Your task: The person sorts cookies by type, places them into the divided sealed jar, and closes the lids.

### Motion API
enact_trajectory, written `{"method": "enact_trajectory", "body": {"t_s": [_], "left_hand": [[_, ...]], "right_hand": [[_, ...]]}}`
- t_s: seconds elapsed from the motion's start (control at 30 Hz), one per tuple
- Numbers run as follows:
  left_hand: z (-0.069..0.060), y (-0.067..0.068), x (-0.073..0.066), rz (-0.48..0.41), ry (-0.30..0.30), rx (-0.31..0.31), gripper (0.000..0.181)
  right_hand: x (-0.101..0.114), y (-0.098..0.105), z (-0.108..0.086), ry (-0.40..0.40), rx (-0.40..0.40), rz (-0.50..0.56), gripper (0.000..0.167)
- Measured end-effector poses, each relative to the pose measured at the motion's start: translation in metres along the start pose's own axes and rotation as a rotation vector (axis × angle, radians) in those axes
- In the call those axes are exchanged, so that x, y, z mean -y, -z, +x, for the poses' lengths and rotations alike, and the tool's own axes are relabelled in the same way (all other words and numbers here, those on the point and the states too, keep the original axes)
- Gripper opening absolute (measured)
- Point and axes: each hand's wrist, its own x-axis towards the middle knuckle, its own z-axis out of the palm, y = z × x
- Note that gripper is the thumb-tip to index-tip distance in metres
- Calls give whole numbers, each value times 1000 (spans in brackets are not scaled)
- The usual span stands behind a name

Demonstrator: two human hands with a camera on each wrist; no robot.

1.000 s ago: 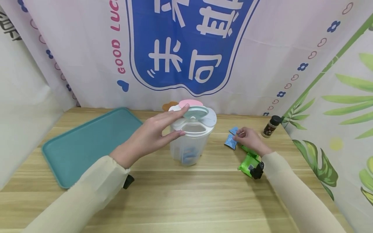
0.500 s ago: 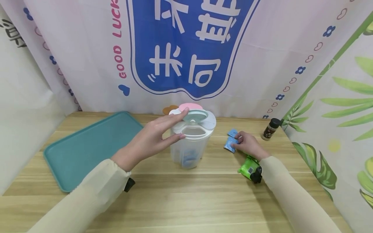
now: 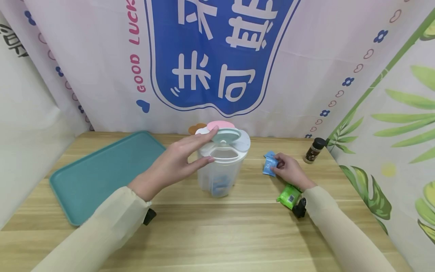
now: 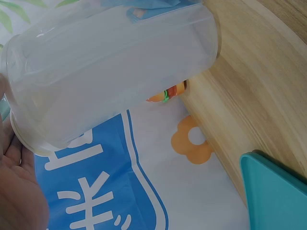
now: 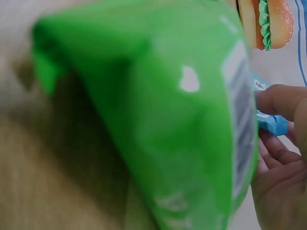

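Note:
A clear lidded storage container [image 3: 219,173] stands upright on the table, with several blue packets inside. Its pale green flap [image 3: 227,135] is raised above an opening. My left hand [image 3: 176,162] touches the lid's left side, fingers extended towards the flap and thumb near the front rim. Over to the right, my right hand [image 3: 290,170] pinches a small blue packet [image 3: 270,166] between thumb and fingertips. A second blue packet [image 3: 269,154] shows partly behind it. Below that hand lies a green plastic package [image 3: 289,196], which fills much of the right wrist view.
A teal tray [image 3: 105,173] lies at the left of the wooden table. A black-capped seasoning bottle [image 3: 314,150] stands at the back right. Behind the table hangs a printed curtain [image 3: 102,75], and a leaf-patterned cloth [image 3: 391,151] borders the right side.
My right hand has closed its fingertips on the blue packet and shifted it slightly over the other one. My left hand stays at the lid. The head view has tilted slightly.

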Motion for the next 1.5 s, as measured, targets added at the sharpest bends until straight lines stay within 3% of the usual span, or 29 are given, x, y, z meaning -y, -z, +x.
{"method": "enact_trajectory", "body": {"t_s": [0.43, 0.7, 0.93, 1.23, 1.5], "left_hand": [[0, -1, 0, 0, -26, -22, 75], [2, 0, 0, 12, -50, -41, 74], [2, 0, 2, 9, -51, -43, 75], [1, -1, 2, -1, -48, -42, 74], [0, -1, 1, -10, -44, -40, 74]], "right_hand": [[5, 1, -3, 39, -92, 123, 38], [38, 17, -7, 52, -148, 341, 38], [70, 32, -13, 98, -204, 424, 36], [113, 51, -26, 309, -361, 595, 28], [154, 55, -42, 502, -428, 683, 16]]}}
